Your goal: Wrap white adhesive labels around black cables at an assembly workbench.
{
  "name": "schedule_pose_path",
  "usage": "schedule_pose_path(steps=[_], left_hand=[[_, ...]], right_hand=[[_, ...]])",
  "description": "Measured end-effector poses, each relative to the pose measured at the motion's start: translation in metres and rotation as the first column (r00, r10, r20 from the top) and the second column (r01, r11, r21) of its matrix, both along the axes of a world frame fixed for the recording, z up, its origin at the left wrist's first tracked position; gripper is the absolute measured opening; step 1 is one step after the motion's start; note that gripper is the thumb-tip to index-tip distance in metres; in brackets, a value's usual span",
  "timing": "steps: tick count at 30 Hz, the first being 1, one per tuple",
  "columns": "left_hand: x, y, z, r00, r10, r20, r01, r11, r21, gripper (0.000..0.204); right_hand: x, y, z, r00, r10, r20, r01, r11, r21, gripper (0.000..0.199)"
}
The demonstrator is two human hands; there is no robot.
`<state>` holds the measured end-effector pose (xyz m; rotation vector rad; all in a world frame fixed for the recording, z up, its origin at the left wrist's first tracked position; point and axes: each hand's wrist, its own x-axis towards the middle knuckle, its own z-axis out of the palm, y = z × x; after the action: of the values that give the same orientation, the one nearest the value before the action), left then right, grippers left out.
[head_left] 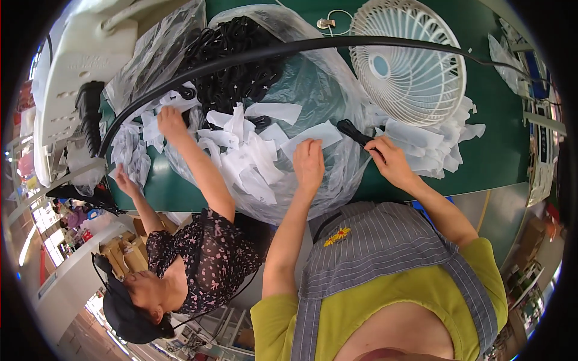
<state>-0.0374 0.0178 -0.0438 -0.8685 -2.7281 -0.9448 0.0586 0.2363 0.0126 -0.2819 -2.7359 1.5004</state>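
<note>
A flat white pouch (314,137) is pinched at its near edge by the fingers of my left hand (309,163). Between the thumb and fingers of my right hand (390,161) is a coiled black cable (354,131), its far end close to the right end of the pouch. The cable appears to be outside the pouch. Beneath and left of my left hand, a heap of white pouches (256,157) lies on a large clear plastic bag (337,78). Farther back in that bag sits a pile of black bundled cables (232,60).
A white fan (409,63) stands at the back right, beside more white pouches (424,144). A thick black cord (289,48) arches across the green table (494,144). On the left, a co-worker's hands (173,125) work near pouches and a white machine (72,78).
</note>
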Motion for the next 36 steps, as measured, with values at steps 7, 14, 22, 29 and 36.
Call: schedule_pose_path(steps=[7,14,22,29,36], left_hand=[[-0.010,0.037,-0.019,0.990,0.009,0.143,0.019,0.981,-0.191,0.017],[-0.001,0.018,-0.009,0.998,0.022,0.063,-0.022,1.000,-0.006,0.009],[0.004,0.023,-0.003,0.992,0.082,0.096,-0.086,0.995,0.044,0.014],[-0.003,0.039,-0.027,0.993,0.059,0.101,-0.052,0.996,-0.077,0.009],[-0.001,0.031,-0.003,0.986,0.073,0.150,-0.095,0.984,0.149,0.010]], right_hand=[[-0.012,0.005,0.009,0.997,-0.080,-0.003,0.080,0.996,0.045,0.036],[-0.016,0.029,0.008,0.990,0.106,0.097,-0.120,0.981,0.153,0.036],[-0.018,0.032,0.013,0.972,0.227,-0.067,-0.212,0.962,0.174,0.036],[-0.019,0.029,0.013,0.985,0.170,-0.020,-0.163,0.966,0.199,0.036],[-0.025,0.028,0.008,0.972,0.232,-0.027,-0.223,0.959,0.175,0.035]])
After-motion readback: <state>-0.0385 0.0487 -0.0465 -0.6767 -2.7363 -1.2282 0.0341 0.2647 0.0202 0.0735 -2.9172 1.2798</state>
